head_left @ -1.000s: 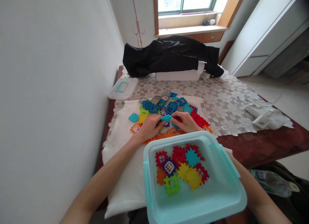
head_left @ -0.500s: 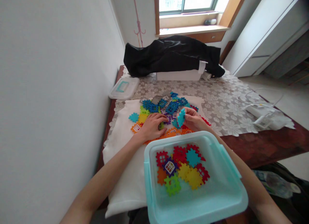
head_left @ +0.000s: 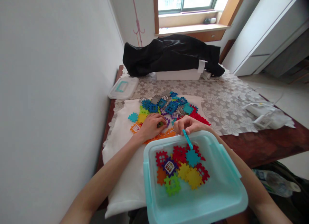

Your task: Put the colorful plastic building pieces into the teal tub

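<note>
Tiles (head_left: 153, 108): some in the bin (head_left: 238, 203), most left heaped on the surface (head_left: 260, 149), cyan tile (head_left: 187, 139) at right hand (head_left: 189, 124) over bin, grip unclear; left hand (head_left: 152, 125) loosely curled on heap, can't tell if holding.

Nearly edge-on, the turquoise piece (head_left: 187, 139) is caught, its faces barely shown! A green piece (head_left: 160, 124) is partly masked by the left hand (head_left: 152, 124); the top of the white box (head_left: 178, 76) is hidden under the black cover (head_left: 173, 53). The near side of the tub (head_left: 147, 185) is clipped below, the window (head_left: 198, 0) above.
</note>
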The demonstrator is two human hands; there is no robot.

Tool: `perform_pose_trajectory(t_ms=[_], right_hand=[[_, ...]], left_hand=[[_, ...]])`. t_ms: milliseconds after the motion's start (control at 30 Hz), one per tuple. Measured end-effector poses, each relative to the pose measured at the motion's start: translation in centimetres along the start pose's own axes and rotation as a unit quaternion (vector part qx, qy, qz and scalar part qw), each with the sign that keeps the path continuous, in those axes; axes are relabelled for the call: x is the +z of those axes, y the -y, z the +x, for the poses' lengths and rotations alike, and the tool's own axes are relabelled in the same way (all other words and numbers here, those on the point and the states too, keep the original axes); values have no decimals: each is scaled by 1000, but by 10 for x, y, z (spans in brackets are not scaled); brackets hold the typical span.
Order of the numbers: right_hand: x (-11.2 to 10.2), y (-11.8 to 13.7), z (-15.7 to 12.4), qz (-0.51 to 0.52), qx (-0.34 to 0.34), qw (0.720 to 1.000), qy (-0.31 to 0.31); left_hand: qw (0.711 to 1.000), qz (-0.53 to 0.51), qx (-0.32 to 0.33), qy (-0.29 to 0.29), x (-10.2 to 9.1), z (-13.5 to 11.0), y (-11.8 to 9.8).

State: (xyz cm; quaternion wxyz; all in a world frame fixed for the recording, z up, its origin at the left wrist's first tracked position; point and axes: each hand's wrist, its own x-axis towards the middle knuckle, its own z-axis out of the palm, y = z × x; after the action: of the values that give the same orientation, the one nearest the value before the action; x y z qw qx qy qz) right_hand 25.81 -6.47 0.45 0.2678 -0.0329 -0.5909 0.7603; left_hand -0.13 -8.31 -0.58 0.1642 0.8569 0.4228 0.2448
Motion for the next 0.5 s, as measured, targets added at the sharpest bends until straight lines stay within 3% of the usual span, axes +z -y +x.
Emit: perform_pose_trajectory(t_ms=[233, 367, 500], right_hand=[[6, 12, 2, -60, 45, 997, -1], [8, 10, 4, -74, 47, 991, -101], [4, 1, 9, -140, 49, 967, -207]], left_hand=[[1000, -13, -10, -23, 3, 0, 2], [998, -35, -13, -43, 4, 1, 3], [997, -55, -13, -59, 2, 1, 2]])
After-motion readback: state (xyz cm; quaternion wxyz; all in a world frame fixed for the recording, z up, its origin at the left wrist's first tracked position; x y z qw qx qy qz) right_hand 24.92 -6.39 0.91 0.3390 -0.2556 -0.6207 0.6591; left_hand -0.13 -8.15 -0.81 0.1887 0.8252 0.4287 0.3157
